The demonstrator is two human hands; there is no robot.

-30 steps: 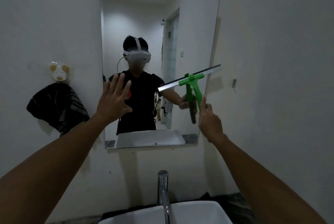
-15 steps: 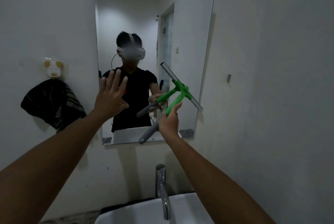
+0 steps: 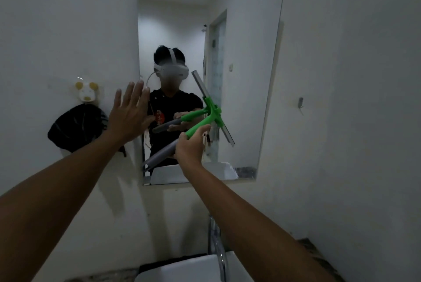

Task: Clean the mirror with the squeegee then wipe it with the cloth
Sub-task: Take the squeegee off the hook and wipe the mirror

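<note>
Gripping the squeegee [image 3: 206, 120] in the right hand [image 3: 190, 146] (left hand [image 3: 128, 112] spread), press its blade flat on the mirror [image 3: 250, 53].

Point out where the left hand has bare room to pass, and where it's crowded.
Free: bare wall between the mirror and the small wall hook, and the mirror's upper half. Crowded: lower mirror, where the right hand holds the squeegee, with the left hand at the mirror's left edge beside the hanging cloth.
</note>
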